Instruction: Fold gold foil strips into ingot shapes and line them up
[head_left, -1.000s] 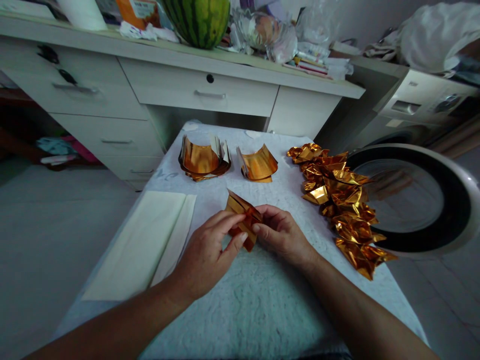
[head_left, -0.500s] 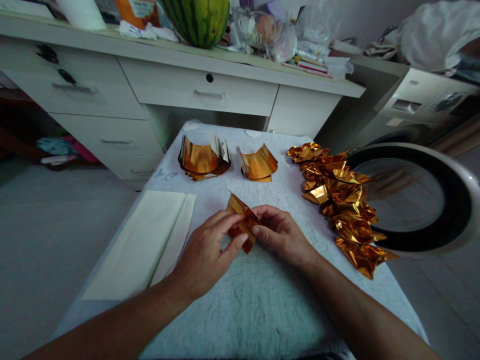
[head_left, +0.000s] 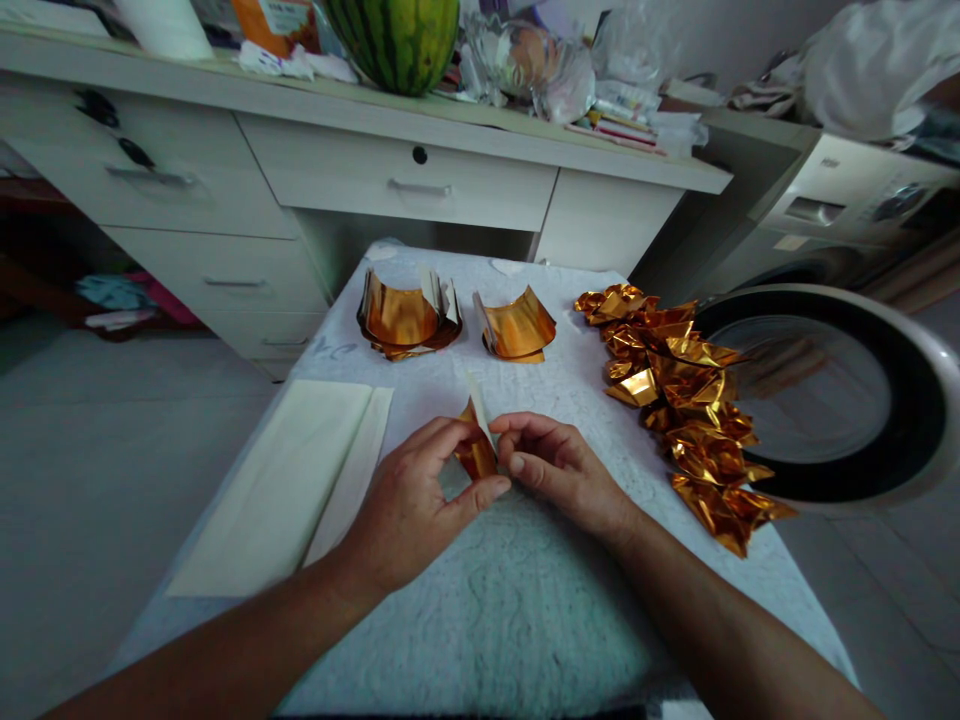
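Observation:
A small piece of gold foil paper (head_left: 477, 455) with a pale back stands folded between my hands, above the cloth-covered table (head_left: 510, 620). My left hand (head_left: 427, 490) grips its left side with thumb and fingers curled round it. My right hand (head_left: 559, 465) pinches at its right edge, fingertips closed against the paper. Beyond the hands lie a curved stack of gold paper (head_left: 401, 315) and a smaller curved stack (head_left: 519, 325). A long pile of folded gold foil pieces (head_left: 675, 400) runs down the table's right side.
Pale paper sheets (head_left: 277, 480) lie at the table's left. An open washing machine door (head_left: 915, 400) juts beside the right edge. Behind stands a white drawer desk (head_left: 405, 190) bearing a watermelon (head_left: 397, 40) and clutter.
The gold paper between my hands has been turned and closed up, so its pale back now shows upright. The fingers of my left hand have curled further round it.

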